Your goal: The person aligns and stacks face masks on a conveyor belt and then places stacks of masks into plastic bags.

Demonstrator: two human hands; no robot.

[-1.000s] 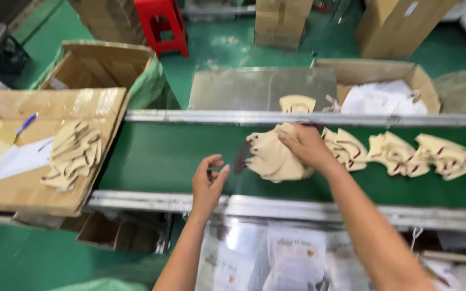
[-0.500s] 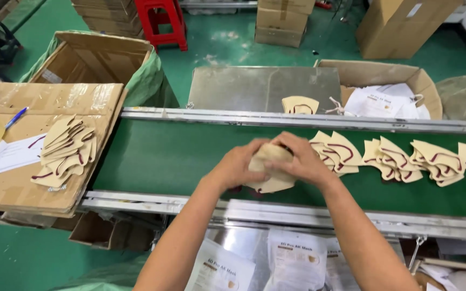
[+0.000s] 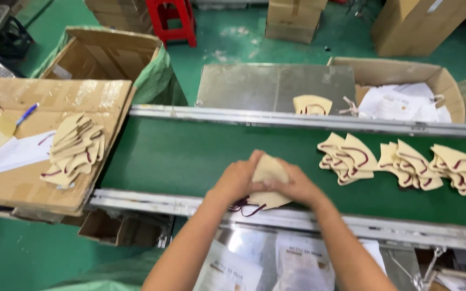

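Left hand (image 3: 237, 180) and right hand (image 3: 297, 186) together clasp a beige mask bundle (image 3: 269, 171) above the green conveyor belt (image 3: 190, 156). More masks (image 3: 349, 157) lie on the belt.

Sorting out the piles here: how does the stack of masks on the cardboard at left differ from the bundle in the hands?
The stack on the cardboard lies fanned out and untouched; the bundle in the hands is squeezed compact between left hand and right hand. The stack rests off the green belt; the bundle sits over its near edge. Both are beige with dark red trim.
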